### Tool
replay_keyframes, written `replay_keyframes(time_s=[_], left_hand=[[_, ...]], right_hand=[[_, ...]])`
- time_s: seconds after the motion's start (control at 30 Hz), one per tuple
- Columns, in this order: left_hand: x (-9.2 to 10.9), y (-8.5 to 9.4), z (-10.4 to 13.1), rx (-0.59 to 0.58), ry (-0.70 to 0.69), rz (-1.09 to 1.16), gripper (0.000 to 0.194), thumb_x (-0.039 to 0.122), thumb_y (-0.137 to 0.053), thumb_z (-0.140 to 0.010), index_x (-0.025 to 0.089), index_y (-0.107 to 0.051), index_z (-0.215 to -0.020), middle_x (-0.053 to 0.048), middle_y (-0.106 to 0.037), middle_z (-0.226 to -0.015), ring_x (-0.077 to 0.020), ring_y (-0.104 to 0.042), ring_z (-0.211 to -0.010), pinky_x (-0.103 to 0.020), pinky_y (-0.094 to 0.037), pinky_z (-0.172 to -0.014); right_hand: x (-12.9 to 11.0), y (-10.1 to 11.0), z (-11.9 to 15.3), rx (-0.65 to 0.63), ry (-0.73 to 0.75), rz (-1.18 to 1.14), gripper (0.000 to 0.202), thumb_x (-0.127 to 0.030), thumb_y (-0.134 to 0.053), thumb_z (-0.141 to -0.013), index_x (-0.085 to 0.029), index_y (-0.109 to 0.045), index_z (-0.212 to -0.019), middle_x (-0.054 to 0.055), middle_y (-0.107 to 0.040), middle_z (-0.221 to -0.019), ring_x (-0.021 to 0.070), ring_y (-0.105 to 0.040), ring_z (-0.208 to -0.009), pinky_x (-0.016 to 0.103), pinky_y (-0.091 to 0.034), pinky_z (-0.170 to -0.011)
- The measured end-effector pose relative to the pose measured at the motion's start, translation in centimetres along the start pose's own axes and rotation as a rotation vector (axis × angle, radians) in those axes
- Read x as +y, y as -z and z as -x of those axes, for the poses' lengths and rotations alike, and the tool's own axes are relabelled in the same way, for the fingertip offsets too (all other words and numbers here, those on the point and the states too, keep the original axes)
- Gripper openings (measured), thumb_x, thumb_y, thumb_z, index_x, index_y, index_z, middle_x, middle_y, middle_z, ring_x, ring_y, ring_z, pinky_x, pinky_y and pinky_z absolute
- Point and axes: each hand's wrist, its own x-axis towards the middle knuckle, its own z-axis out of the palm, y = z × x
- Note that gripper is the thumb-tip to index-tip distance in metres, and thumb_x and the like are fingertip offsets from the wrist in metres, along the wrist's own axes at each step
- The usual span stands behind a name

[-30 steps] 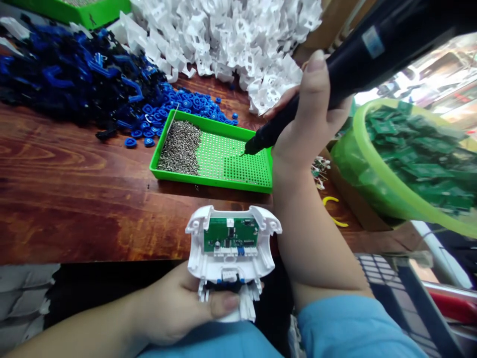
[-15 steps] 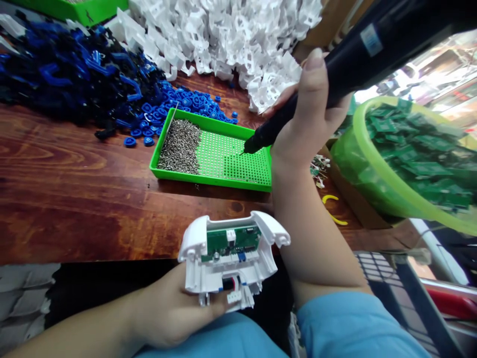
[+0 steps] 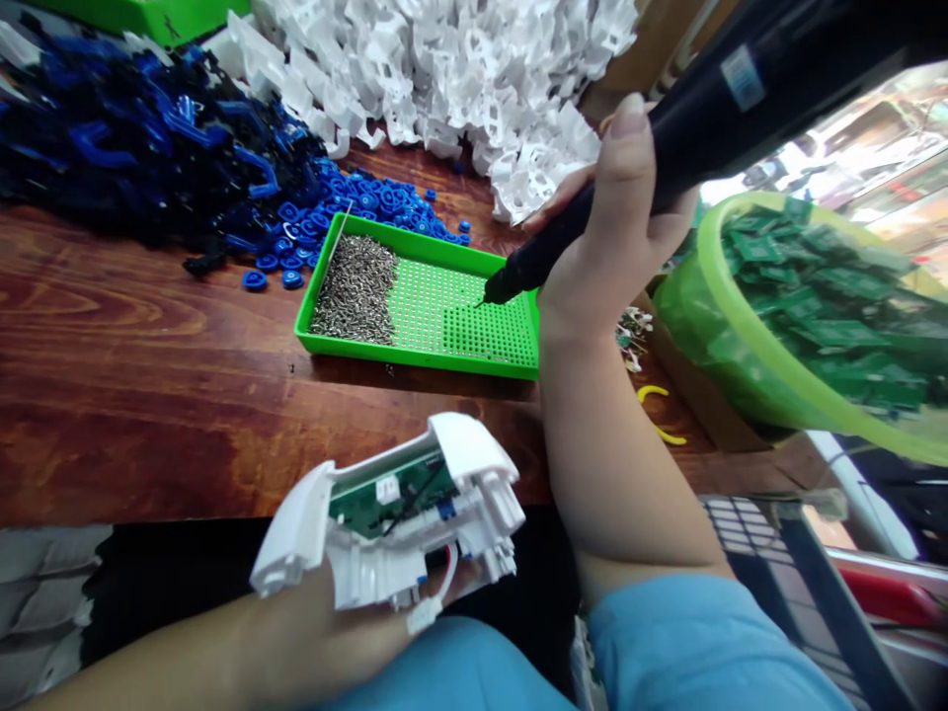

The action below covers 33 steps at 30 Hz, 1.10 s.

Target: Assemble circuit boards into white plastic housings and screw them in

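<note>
My left hand [image 3: 333, 632] holds a white plastic housing [image 3: 474, 444] from below, over my lap. Inside the housing sits a green circuit board [image 3: 362, 509], and a short cable with a white plug [image 3: 425, 614] hangs from it. A black electric screwdriver [image 3: 688, 128] is in the grip of my right hand [image 3: 614, 237], slanting down to the left. Its thin bit points at the perforated floor of a green screw tray [image 3: 415, 357]. Many small screws [image 3: 355, 291] are heaped in the tray's left part, and others sit in its holes.
Behind the tray lie blue round buttons [image 3: 377, 202], dark and blue parts [image 3: 133, 148], and a big pile of white plastic parts [image 3: 430, 69]. To the right, a green tub [image 3: 715, 267] is full of circuit boards [image 3: 836, 296]. Yellow-handled pliers or similar [image 3: 656, 395] lie beside my right forearm.
My left hand has shifted left and turned the white housing, so it is tilted with its right end higher. My right hand and the screwdriver have stayed over the tray.
</note>
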Motion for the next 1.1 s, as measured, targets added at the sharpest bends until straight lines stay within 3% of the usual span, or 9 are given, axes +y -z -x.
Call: replay_keyframes(time_s=[0.13, 0.3, 0.5, 0.6, 0.7, 0.77, 0.87, 1.0, 1.1], left_hand=[[-0.1, -0.4, 0.0, 0.012, 0.097, 0.349, 0.036, 0.024, -0.070, -0.077, 0.031, -0.067, -0.112, 0.003, -0.067, -0.118, -0.0211, -0.059, -0.114, -0.028, -0.045, -0.099], [0.4, 0.3, 0.2, -0.262, 0.250, 0.839, 0.026, 0.025, -0.066, -0.081, 0.018, -0.069, -0.106, -0.007, -0.074, -0.094, -0.0148, -0.071, -0.075, -0.018, -0.055, -0.066], [0.7, 0.6, 0.0, -0.436, 0.118, 1.295, 0.027, 0.031, -0.058, -0.084, 0.021, -0.063, -0.109, -0.005, -0.075, -0.080, -0.0160, -0.071, -0.058, -0.013, -0.049, -0.043], [-0.1, 0.5, 0.2, -0.313, 0.113, 1.277, 0.030, 0.048, -0.065, -0.074, 0.029, -0.065, -0.097, 0.003, -0.065, -0.048, -0.0135, -0.056, -0.028, -0.017, -0.042, -0.030], [-1.8, 1.0, 0.5, -0.108, 0.072, 1.216, 0.057, 0.081, -0.053, -0.059, 0.036, -0.068, -0.091, 0.011, -0.030, -0.016, -0.0151, -0.029, -0.010, -0.022, -0.035, -0.022], [-2.8, 1.6, 0.9, -0.053, 0.017, 1.195, 0.084, 0.094, -0.041, -0.043, 0.037, -0.068, -0.099, 0.013, -0.015, -0.010, -0.0160, -0.017, -0.006, -0.025, -0.029, -0.018], [-3.3, 2.3, 1.4, 0.059, 0.036, 1.173, 0.106, 0.097, -0.029, -0.042, 0.030, -0.063, -0.117, 0.016, 0.001, -0.008, -0.0145, 0.004, -0.005, -0.026, -0.012, -0.012], [-2.6, 2.5, 1.8, 0.459, 0.094, 1.017, 0.091, 0.088, -0.025, -0.065, 0.026, -0.059, -0.122, 0.018, 0.021, -0.013, -0.0110, 0.028, -0.013, -0.024, 0.004, -0.013], [-2.1, 2.7, 1.8, 0.557, 0.101, 0.926, 0.077, 0.086, -0.032, -0.066, 0.030, -0.066, -0.106, 0.019, 0.028, -0.016, -0.0095, 0.033, -0.017, -0.022, 0.006, -0.013]], right_hand=[[-0.2, 0.1, -0.1, 0.010, -0.027, -0.075, 0.008, -0.030, -0.044, -0.088, -0.025, -0.042, -0.084, -0.005, -0.042, -0.058, 0.0108, -0.047, -0.043, 0.027, -0.042, -0.041], [-0.3, 0.1, -0.2, 0.010, -0.050, 0.026, 0.008, -0.031, -0.039, -0.091, -0.027, -0.040, -0.085, -0.002, -0.046, -0.064, 0.0146, -0.050, -0.047, 0.032, -0.046, -0.045], [-0.2, 0.2, -0.4, 0.040, -0.028, -0.127, 0.012, -0.035, -0.051, -0.087, -0.026, -0.044, -0.086, -0.005, -0.045, -0.060, 0.0095, -0.047, -0.042, 0.027, -0.045, -0.041], [-0.2, 0.2, -0.8, 0.073, -0.009, -0.217, 0.025, -0.045, -0.062, -0.080, -0.024, -0.048, -0.083, -0.009, -0.045, -0.053, 0.0063, -0.044, -0.037, 0.022, -0.040, -0.036], [-0.2, 0.4, -1.2, 0.077, 0.029, -0.323, 0.025, -0.040, -0.070, -0.073, -0.021, -0.055, -0.078, -0.010, -0.047, -0.050, 0.0045, -0.044, -0.035, 0.018, -0.036, -0.034], [-0.2, 0.6, -1.4, 0.055, 0.046, -0.371, 0.018, -0.032, -0.072, -0.071, -0.020, -0.060, -0.077, -0.009, -0.050, -0.051, 0.0044, -0.048, -0.037, 0.018, -0.035, -0.035], [-0.4, 1.0, -1.3, 0.017, 0.048, -0.371, 0.007, -0.024, -0.068, -0.074, -0.019, -0.065, -0.079, -0.008, -0.052, -0.054, 0.0056, -0.053, -0.042, 0.020, -0.035, -0.038], [-0.7, 1.6, -1.3, 0.012, 0.034, -0.319, 0.008, -0.020, -0.063, -0.077, -0.024, -0.068, -0.082, -0.010, -0.055, -0.059, 0.0051, -0.054, -0.045, 0.025, -0.036, -0.043], [-0.5, 1.7, -1.5, 0.010, 0.063, -0.344, 0.010, -0.018, -0.064, -0.077, -0.024, -0.068, -0.083, -0.008, -0.055, -0.061, 0.0052, -0.053, -0.044, 0.024, -0.038, -0.040]])
